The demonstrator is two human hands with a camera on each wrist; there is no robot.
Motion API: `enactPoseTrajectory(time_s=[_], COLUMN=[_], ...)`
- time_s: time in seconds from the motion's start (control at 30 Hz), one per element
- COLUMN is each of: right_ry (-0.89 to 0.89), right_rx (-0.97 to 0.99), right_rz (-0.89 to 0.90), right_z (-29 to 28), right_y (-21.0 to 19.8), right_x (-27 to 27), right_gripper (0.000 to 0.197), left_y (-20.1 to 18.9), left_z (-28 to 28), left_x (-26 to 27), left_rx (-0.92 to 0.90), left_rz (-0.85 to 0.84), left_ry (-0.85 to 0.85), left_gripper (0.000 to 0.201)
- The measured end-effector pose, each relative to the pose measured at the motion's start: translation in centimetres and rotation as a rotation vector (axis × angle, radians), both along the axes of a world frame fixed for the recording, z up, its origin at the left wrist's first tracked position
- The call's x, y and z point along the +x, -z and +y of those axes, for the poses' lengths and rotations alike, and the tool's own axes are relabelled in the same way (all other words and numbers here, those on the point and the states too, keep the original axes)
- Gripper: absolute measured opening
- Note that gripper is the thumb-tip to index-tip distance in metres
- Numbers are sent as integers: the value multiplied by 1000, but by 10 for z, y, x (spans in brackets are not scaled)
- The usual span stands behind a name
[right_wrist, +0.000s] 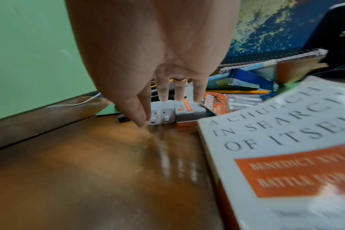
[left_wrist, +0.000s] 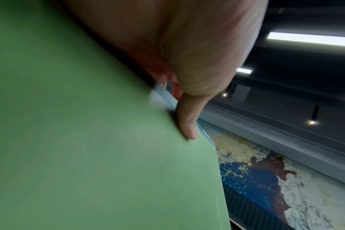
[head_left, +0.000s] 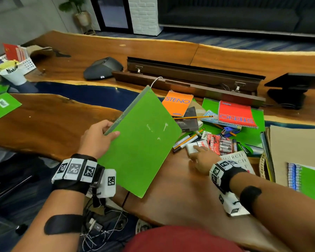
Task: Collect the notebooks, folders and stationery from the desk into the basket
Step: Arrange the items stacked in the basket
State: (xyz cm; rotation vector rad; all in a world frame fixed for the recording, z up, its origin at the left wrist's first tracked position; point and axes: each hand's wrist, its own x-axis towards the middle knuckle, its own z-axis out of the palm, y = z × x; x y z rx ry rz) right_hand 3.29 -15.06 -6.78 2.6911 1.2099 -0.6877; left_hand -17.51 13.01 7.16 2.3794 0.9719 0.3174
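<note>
My left hand (head_left: 98, 132) grips a green folder (head_left: 142, 140) above the desk (head_left: 49, 124), right hand (head_left: 201, 160) fingers straight over a white box (right_wrist: 161, 114), most stationery uncollected, and the basket (head_left: 261, 165) seemingly at right.

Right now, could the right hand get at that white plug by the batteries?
Probably yes: the right hand already hovers over the white plug, fingers spread, nothing between them. The batteries lie beside it, not on top.

Black wristbands (head_left: 76, 176) with white coded tags, black forearm straps (head_left: 250, 196), red garment (head_left: 182, 240)
</note>
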Motion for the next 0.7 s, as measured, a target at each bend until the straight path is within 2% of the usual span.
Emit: enactPoseTrajectory(time_s=[0.23,0.43,0.57,0.6,0.7], right_ry=[273,479,594,627,717], right_rx=[369,606,769,786,819], right_rz=[99,243,245,259,203], right_z=[-27,-53,-73,-79,-102], right_y=[-12,-30,-47,-52,-63], right_x=[14,18,22,24,38], right_gripper=[40,47,49,54,78], left_y=[1,15,27,29,38], left_z=[-16,-60,-97,-107,-133], left_x=[34,71,100,106,127], left_rx=[-109,-278,-373,-395,-475], left_rz=[-177,-312,-354,-359,-405], left_ry=[89,166,229,248,290], left_gripper=[14,7,6,3,17])
